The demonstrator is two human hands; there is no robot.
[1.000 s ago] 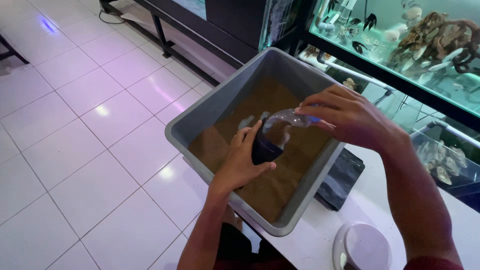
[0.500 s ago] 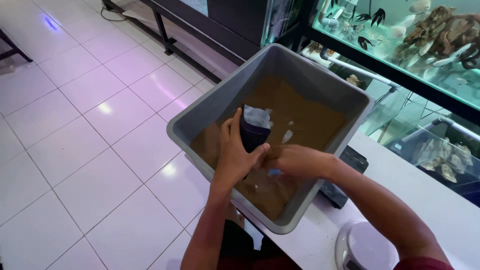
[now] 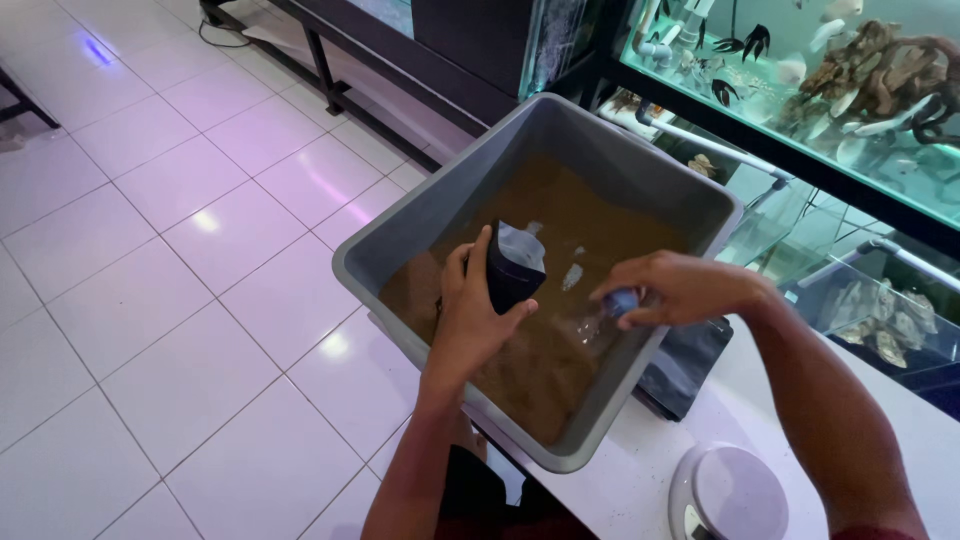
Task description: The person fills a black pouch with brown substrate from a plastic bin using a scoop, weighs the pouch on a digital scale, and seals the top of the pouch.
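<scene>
floor (image 3: 150, 250): white tiles, glossy, fills 7 to 11 o'clock of the view.
tank (image 3: 850, 80): glass aquarium at 1 to 2 o'clock, fish and driftwood inside, on a dark stand.
counter (image 3: 640, 480): white top at 5 o'clock; tub sits on it and overhangs the edge toward the floor.
tub (image 3: 420, 215): grey plastic, rectangular, centre frame, holds a layer of brown granular substrate (image 3: 540, 370).
scale (image 3: 730, 495): small round white one at 5 o'clock of the tub, on the counter, apart from the tub.
black bag (image 3: 690, 365): flat dark item on the counter, just beside the tub's 3 o'clock wall, partly under the right forearm.
left hand (image 3: 475, 310): fingers wrapped around the pouch from its 8 o'clock side, thumb across the front, firm grip.
pouch (image 3: 515, 265): small black stand-up bag, mouth open and upward, held upright above the substrate, inside the tub.
right hand (image 3: 680, 290): fingers curled closed on the scoop's blue end, 3 o'clock of the pouch, apart from it.
scoop (image 3: 600, 315): clear plastic, tip down at the substrate, details hard to read.
risk 1: tub overhang; pressing down at its 7 o'clock corner could tip it off the counter.
risk 2: pouch mouth is narrow; a tilted scoop would likely spill grains back or over the left fingers.
risk 3: one-handed hold; the pouch may fold or slip as weight goes in.
</scene>
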